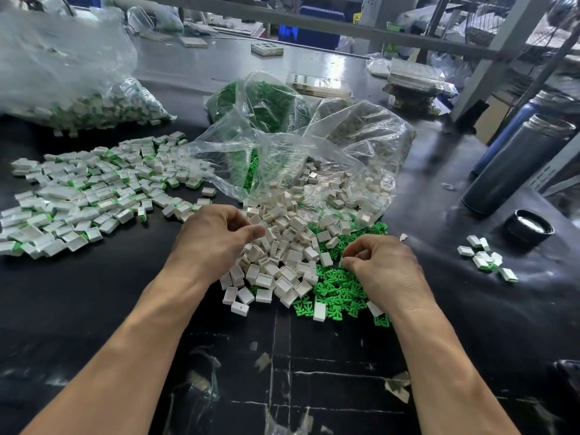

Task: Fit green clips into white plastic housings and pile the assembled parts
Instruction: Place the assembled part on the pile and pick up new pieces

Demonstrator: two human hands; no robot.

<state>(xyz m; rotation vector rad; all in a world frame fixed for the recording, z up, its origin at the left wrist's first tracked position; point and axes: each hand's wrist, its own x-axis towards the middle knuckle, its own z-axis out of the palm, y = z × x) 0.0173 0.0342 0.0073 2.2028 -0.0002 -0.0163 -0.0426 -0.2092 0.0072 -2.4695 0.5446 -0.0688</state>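
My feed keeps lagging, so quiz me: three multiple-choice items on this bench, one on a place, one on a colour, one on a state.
1. Where is the big pile of assembled parts?
A. left of the hands
B. right of the hands
C. inside the flask

2. What colour are the loose clips?
A. red
B. green
C. blue

3. The steel flask is:
A. capped
B. lying flat
C. uncapped

Answers: 1 A, it spreads across the table's left side. 2 B, bright green under the right hand. 3 C, its black cap lies beside it.
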